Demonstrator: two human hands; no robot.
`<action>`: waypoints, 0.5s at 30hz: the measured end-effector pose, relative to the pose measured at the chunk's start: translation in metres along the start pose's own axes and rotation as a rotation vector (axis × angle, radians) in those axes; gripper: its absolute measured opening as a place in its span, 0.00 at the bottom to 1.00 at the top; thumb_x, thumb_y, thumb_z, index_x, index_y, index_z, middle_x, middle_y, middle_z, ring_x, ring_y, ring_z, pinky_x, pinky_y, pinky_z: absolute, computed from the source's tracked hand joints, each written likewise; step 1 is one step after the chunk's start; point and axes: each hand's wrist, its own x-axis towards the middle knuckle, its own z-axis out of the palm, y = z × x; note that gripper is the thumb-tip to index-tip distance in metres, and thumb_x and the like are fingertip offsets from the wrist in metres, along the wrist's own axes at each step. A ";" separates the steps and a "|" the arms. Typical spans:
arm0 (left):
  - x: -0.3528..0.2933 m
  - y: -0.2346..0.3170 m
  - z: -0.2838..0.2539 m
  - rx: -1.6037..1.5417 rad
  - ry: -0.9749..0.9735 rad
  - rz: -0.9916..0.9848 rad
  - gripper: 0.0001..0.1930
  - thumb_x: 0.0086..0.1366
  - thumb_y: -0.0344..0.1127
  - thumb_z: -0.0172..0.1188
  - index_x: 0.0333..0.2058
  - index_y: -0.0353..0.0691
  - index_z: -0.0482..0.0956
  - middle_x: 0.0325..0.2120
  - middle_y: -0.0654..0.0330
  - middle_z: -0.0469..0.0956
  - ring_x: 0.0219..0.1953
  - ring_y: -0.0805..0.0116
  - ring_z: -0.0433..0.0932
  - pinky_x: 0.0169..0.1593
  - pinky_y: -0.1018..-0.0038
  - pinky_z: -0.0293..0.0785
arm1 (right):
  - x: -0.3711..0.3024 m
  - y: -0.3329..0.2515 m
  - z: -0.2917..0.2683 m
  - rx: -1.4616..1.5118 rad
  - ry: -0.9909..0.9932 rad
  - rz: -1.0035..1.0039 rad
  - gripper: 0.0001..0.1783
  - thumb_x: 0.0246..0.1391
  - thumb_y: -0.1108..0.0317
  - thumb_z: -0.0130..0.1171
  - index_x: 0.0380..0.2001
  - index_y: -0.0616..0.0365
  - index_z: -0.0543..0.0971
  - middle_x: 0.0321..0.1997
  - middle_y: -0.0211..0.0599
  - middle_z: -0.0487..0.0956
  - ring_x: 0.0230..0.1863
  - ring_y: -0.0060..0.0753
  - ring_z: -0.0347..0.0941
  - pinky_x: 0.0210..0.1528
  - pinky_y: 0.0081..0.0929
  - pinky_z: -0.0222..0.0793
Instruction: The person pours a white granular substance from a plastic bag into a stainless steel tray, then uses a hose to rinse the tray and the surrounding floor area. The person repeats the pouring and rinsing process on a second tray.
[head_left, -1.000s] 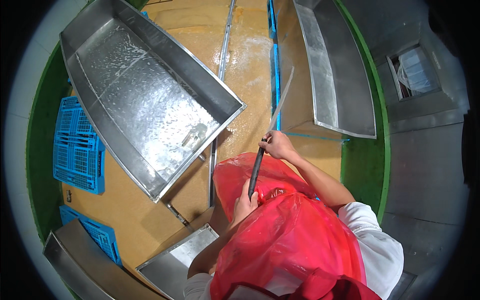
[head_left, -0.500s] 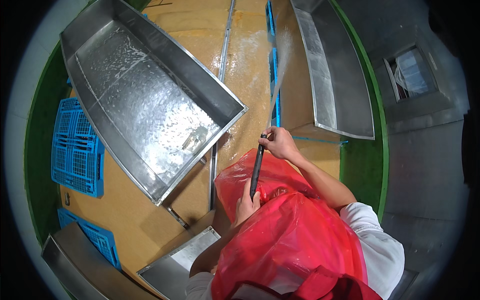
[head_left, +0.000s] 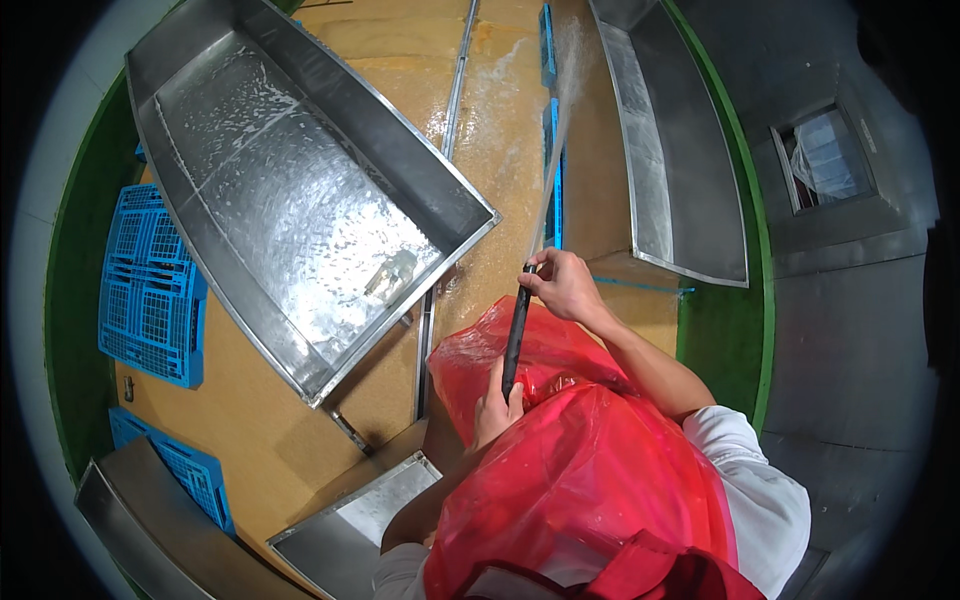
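In the head view, the black hose point(head_left: 516, 335) sits near the frame's centre, the right hand point(head_left: 562, 287) pinching its upper end, where water point(head_left: 549, 205) jets out, and the left hand point(head_left: 494, 410) gripping lower down. It looks bendable, fairly light and probably slippery, best held at both places.

Your left grip point(head_left: 497, 408) and right grip point(head_left: 564, 287) hold the black tubular hose point(head_left: 517, 328); a whitish water jet point(head_left: 556, 170) leaves its end.
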 end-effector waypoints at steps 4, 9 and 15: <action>0.000 0.001 -0.001 0.007 -0.001 -0.028 0.31 0.73 0.37 0.55 0.72 0.46 0.58 0.45 0.33 0.80 0.46 0.29 0.80 0.44 0.43 0.76 | -0.001 -0.007 -0.003 -0.025 0.000 -0.027 0.20 0.55 0.63 0.73 0.43 0.68 0.82 0.28 0.46 0.86 0.30 0.35 0.84 0.36 0.35 0.77; 0.001 -0.004 0.001 0.005 -0.006 -0.019 0.32 0.73 0.38 0.55 0.72 0.42 0.58 0.48 0.32 0.79 0.46 0.30 0.80 0.45 0.44 0.77 | -0.003 -0.008 -0.003 -0.033 0.018 -0.063 0.19 0.57 0.65 0.72 0.44 0.68 0.81 0.28 0.45 0.87 0.29 0.29 0.83 0.34 0.32 0.77; 0.003 -0.007 0.001 -0.029 0.005 0.053 0.32 0.74 0.38 0.56 0.73 0.40 0.58 0.46 0.33 0.80 0.43 0.31 0.82 0.44 0.46 0.77 | -0.005 -0.016 -0.007 -0.028 0.031 -0.083 0.19 0.57 0.65 0.72 0.44 0.69 0.81 0.29 0.45 0.87 0.29 0.29 0.83 0.34 0.32 0.77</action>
